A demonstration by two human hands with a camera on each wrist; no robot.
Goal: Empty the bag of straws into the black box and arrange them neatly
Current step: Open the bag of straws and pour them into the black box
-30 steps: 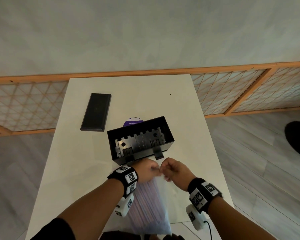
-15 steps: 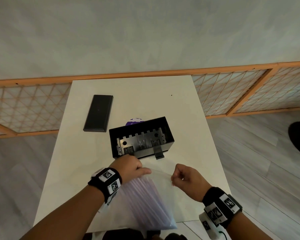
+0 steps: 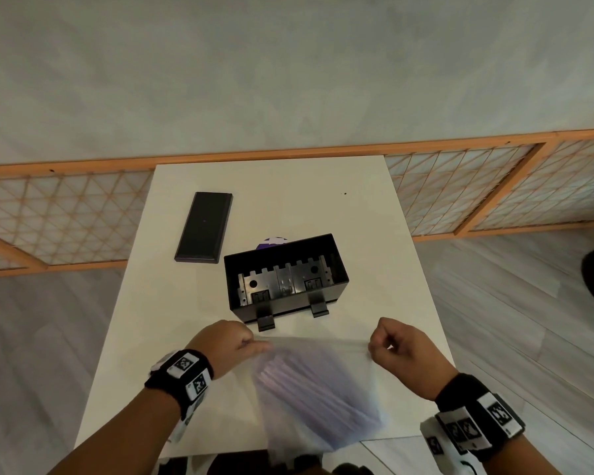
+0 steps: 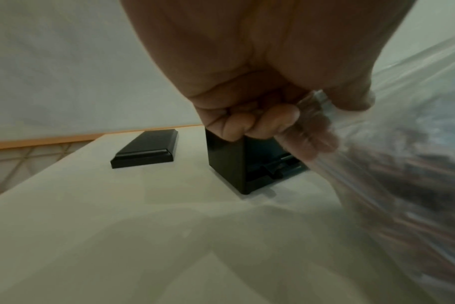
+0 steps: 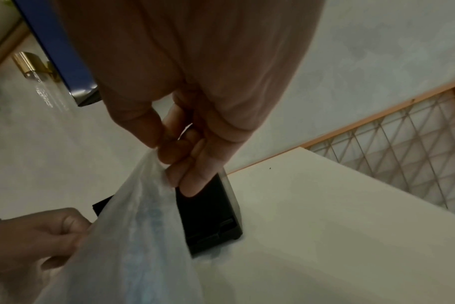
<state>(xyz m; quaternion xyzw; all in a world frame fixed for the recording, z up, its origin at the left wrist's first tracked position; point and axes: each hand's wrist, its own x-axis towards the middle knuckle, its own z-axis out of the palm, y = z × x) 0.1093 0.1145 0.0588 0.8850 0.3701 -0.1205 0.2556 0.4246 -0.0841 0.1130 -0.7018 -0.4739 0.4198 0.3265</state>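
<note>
A clear plastic bag point(image 3: 316, 385) of pale purple straws point(image 3: 309, 395) hangs over the table's near edge. My left hand point(image 3: 234, 344) pinches the left corner of its mouth and my right hand point(image 3: 391, 344) pinches the right corner, so the top edge is stretched taut between them. In the left wrist view the fingers point(image 4: 270, 121) curl on the bag's film point(image 4: 403, 164). In the right wrist view thumb and fingers point(image 5: 169, 152) pinch the bag point(image 5: 138, 236). The open black box point(image 3: 285, 279) stands just beyond the hands, with a metal insert inside and no straws in it.
A flat black lid point(image 3: 204, 226) lies on the white table point(image 3: 374, 234) at the back left. A purple round thing point(image 3: 271, 242) peeks out behind the box. A wooden lattice screen point(image 3: 494, 190) runs behind the table. Grey floor lies on both sides.
My hands, close together at the bag's mouth a second ago, have moved apart sideways. The bag's top edge is now spread wide and taut.
</note>
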